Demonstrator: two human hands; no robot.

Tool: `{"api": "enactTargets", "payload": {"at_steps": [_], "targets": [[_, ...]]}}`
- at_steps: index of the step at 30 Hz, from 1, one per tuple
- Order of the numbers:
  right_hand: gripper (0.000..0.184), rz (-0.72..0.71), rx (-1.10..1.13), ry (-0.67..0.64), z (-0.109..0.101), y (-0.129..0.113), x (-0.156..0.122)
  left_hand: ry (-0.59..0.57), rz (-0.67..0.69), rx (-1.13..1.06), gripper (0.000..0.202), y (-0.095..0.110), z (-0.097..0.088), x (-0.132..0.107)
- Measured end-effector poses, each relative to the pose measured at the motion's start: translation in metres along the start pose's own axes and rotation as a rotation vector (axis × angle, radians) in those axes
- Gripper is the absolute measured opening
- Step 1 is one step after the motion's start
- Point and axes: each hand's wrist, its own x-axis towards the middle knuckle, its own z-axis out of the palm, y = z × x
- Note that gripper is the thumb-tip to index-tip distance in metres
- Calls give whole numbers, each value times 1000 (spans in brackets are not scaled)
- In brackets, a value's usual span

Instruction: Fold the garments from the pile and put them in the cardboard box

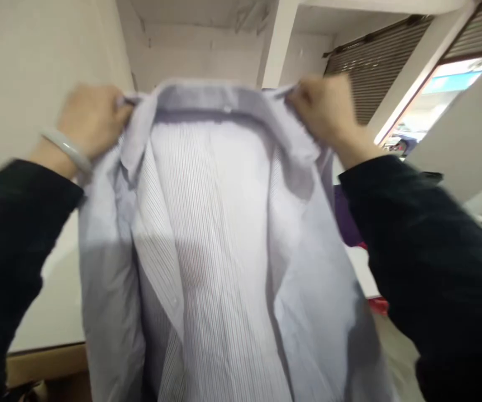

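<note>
A light striped button-up shirt [219, 240] hangs spread in front of me, collar at the top and its front unbuttoned, so the inside of the back shows. My left hand [92, 117], with a pale bangle on the wrist, is closed on the shirt's shoulder beside the collar. On the other side my right hand [322, 109] pinches the opposite shoulder near the collar. Both hands are raised to about the same height and slightly blurred. The lower end of the shirt runs out of view at the bottom.
A cardboard box [48, 365] is partly visible at the lower left, below a white surface [52, 307]. Purple cloth [347, 218] shows behind my right arm. Farther back are a roller shutter [375, 61], a white pillar [280, 42] and a bright opening to the outside.
</note>
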Motion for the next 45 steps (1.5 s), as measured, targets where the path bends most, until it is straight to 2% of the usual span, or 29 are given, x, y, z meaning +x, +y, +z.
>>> {"api": "enactTargets", "payload": {"at_steps": [2, 3, 6, 9, 12, 15, 20, 24, 27, 30, 38, 41, 43, 45], "targets": [[38, 117, -253, -135, 6, -13, -8, -83, 23, 84, 54, 15, -15, 1], [38, 124, -318, -262, 8, -18, -9, -158, 22, 115, 53, 21, -16, 4], [37, 130, -325, -526, 3, -20, 1, -384, -16, 142, 48, 39, -13, 21], [36, 143, -307, -687, -9, -10, 29, -520, -28, 132, 47, 51, -20, 50], [37, 147, -279, -756, -8, 0, 54, -610, -58, 134, 50, 54, -25, 77], [41, 162, -267, -785, 14, 9, 67, -659, -82, 133, 52, 48, -10, 95], [42, 207, -276, -798, 62, 26, 81, -677, -108, 122, 53, 40, 35, 120], [42, 244, -292, -781, 94, 39, 101, -664, -131, 129, 55, 38, 62, 146], [42, 260, -295, -757, 117, 43, 117, -655, -153, 147, 55, 34, 77, 161], [41, 268, -287, -743, 133, 40, 124, -656, -180, 171, 52, 29, 85, 165], [37, 326, -270, -727, 135, 34, 107, -643, -207, 149, 50, 28, 86, 164], [36, 357, -256, -706, 130, 36, 105, -630, -249, 106, 57, 23, 89, 164], [38, 356, -238, -671, 118, 37, 101, -619, -282, 74, 65, 15, 81, 157], [42, 329, -210, -642, 94, 38, 90, -613, -306, 50, 68, 4, 62, 140]]}}
